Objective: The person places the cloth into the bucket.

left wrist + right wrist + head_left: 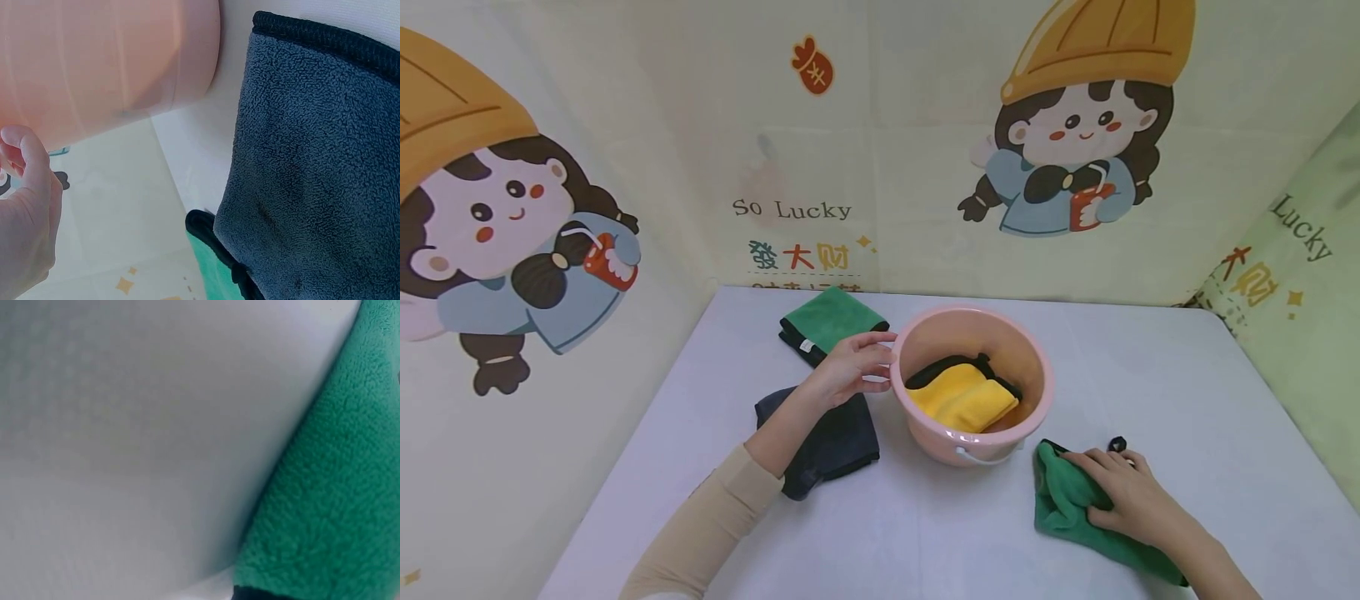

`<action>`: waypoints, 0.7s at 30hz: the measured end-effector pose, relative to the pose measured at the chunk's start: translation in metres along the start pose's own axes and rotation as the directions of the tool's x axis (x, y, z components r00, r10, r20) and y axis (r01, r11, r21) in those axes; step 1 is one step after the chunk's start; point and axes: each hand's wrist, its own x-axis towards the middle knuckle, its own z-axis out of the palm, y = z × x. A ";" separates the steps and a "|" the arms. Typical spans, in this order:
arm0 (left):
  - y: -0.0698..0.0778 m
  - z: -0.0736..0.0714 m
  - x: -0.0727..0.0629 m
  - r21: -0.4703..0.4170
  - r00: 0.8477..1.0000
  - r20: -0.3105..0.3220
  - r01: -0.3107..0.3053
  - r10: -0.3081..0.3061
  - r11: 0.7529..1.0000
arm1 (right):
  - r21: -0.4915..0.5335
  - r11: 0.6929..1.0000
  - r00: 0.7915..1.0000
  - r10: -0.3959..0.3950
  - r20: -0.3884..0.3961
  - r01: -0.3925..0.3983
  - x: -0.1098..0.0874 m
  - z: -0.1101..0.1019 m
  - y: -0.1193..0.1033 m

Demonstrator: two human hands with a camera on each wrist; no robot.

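Green cloth [1066,510] in pinch of right fingers [1088,463], head view only; left fingers [872,357] spread against pink bucket [932,440]

Four cloths [850,437], one bucket [970,329]

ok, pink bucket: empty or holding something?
Holding something: a yellow cloth lies inside the pink bucket, seen through its open top in the head view. Cannot tell whether anything is hidden underneath.

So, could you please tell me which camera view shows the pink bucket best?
The head view: it shows the pink bucket with its rim, outer wall and the yellow cloth inside. The left wrist view catches only part of the outer wall; the right wrist view shows none.
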 end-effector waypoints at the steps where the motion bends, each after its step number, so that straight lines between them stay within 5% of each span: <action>1: 0.000 0.000 0.000 -0.001 1.000 0.000 0.000 0.000 1.000 | -0.006 1.000 1.000 0.000 0.002 0.000 0.000 0.000 0.000; 13: -0.001 0.000 0.000 -0.001 1.000 0.008 -0.006 0.006 1.000 | -0.107 0.992 0.995 -0.068 -0.069 0.060 0.000 0.004 0.000; 21: -0.002 0.000 0.000 -0.012 1.000 0.008 -0.003 0.003 1.000 | -0.227 0.964 0.962 -0.185 -0.203 0.137 0.000 0.003 0.007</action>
